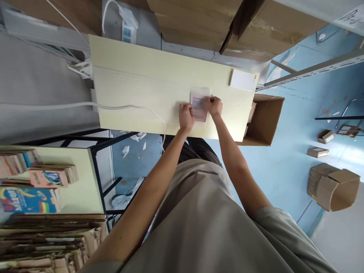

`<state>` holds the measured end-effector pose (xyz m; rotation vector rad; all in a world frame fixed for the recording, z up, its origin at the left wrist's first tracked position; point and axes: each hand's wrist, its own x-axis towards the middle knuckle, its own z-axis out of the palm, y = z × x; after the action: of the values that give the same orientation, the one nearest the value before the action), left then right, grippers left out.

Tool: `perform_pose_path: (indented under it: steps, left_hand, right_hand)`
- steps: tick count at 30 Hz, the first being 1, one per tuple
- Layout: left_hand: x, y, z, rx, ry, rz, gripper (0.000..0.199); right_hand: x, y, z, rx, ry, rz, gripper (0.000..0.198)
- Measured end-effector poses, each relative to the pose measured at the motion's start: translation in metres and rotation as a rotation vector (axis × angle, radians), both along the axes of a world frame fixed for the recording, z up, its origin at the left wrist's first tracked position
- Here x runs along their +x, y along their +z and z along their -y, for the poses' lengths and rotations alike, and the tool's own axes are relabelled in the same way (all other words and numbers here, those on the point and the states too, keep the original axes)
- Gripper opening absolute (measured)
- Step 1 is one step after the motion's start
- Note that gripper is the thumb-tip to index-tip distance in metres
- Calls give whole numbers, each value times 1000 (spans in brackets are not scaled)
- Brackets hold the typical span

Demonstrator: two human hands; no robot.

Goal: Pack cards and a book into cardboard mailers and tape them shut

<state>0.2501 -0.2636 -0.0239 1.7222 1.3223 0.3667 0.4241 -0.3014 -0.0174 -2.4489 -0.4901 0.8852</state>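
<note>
Both your left hand [186, 116] and your right hand [215, 106], fingers curled closed, appear to pinch opposite edges of the pink packet [200, 110] on the table [136, 81] before you, likely keeping its clear wrapping [200, 90] steady.

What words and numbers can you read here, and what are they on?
"D3-", the rest unclear: on the white label on the shelf, top right.
Blue book: big letters, too blurred to read for sure.
Pink book: print too small and blurred to read.
Pink packet: print too blurred to read.
</note>
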Motion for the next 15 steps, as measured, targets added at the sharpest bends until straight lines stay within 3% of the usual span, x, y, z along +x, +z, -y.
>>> perform_pose_path:
  steps: [2, 5, 7, 11, 15]
  left_hand:
    - [5, 10, 11, 48, -83, -80, 36]
    - [15, 23, 30, 64, -170, -175, 89]
    - [21, 29, 40, 43, -190, -203, 106]
    - [21, 30, 47, 26, -227, -217, 100]
    - [9, 23, 40, 24, -274, -187, 87]
  right_hand:
    - [1, 2, -1, -22, 7, 6, 30]
    - [4, 1, -2, -20, 19, 7, 27]
    - [6, 1, -1, -2, 49, 9, 24]
    - [11, 14, 8, 29, 228, 112, 36]
    - [16, 45, 14, 106, 701, 264, 52]
